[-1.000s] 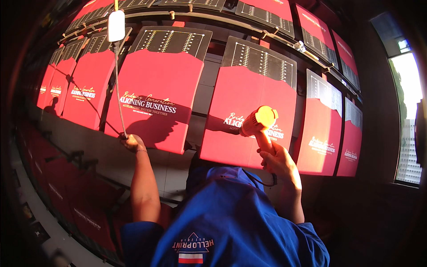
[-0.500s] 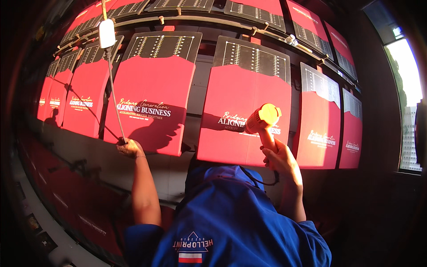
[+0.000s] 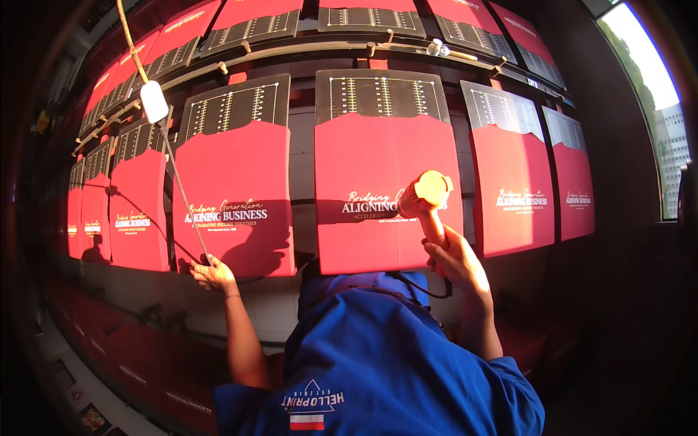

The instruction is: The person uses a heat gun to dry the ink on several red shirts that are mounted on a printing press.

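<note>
My right hand (image 3: 459, 263) is closed around the handle of an orange hair dryer (image 3: 429, 198). The dryer covers part of the white and gold print on a red shirt (image 3: 387, 163), which is stretched over a black printing board (image 3: 429, 91) with ruled lines. A dark power cord (image 3: 179, 172) runs down to my left hand (image 3: 213, 275), whose fingers grip it beside the lower edge of another red shirt (image 3: 233, 167). Higher up, the cord meets a white extension socket (image 3: 153, 102) on a yellowish cable (image 3: 129, 38). Both printed shirts are partly in shadow.
More boards with red shirts stand on either side, such as one at the right (image 3: 512, 171). Behind them runs a dark rail (image 3: 313, 52) with pegs, and beyond it a second row of shirts (image 3: 254, 9). A bright window (image 3: 665, 138) is at the far right.
The whole view has shifted and turned, so the boards sit differently in it. My left hand appears lower, still on the cord. The dryer stays over the same shirt's print.
</note>
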`<state>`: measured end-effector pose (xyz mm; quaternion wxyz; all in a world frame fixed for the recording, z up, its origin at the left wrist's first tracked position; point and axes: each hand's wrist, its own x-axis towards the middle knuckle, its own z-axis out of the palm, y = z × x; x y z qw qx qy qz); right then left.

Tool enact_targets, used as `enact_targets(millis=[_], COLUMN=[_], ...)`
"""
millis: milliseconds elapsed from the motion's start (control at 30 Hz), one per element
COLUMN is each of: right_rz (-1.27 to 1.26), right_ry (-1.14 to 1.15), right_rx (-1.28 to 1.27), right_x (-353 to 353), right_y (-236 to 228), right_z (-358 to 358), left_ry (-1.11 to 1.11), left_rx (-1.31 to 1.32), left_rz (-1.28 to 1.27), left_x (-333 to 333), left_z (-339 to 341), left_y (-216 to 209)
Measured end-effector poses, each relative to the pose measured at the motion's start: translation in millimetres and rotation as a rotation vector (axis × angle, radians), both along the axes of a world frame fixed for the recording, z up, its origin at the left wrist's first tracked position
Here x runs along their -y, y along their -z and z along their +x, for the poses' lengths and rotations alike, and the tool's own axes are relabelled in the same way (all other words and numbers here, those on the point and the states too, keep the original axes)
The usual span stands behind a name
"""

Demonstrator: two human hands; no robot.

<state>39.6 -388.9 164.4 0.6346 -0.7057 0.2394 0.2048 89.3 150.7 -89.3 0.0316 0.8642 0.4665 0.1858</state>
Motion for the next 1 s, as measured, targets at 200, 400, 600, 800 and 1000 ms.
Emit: enact_targets(millis=[200,400,600,800,1000], right_rz=[0.042,-0.035,-0.01,-0.056,-0.032], right_ry=[0.095,0.162,0.212,0.276,0.294], right_rx=[0.022,0.043,0.063,0.086,0.007], right_x=[4.1,-1.2,2.3,-0.1,7.1], right_y=[1.0,0.0,5.6,9.9,3.8], right_z=[-4.2,-6.8,-11.2,-14.8,-20.0], left_ry=[0.283,0.976,1.55,1.579,1.791], left_rx=[0.097,0.307,-0.041,-0.164,-0.311], left_rz=[0.122,-0.021,-0.238,-0.143,-0.136], left_x=[45.2,158.8,291.6,343.4,332.5], left_z=[11.1,31.2,77.0,102.8,56.0], left_y=[-44.2,-82.3,-60.2,-29.2,-43.1])
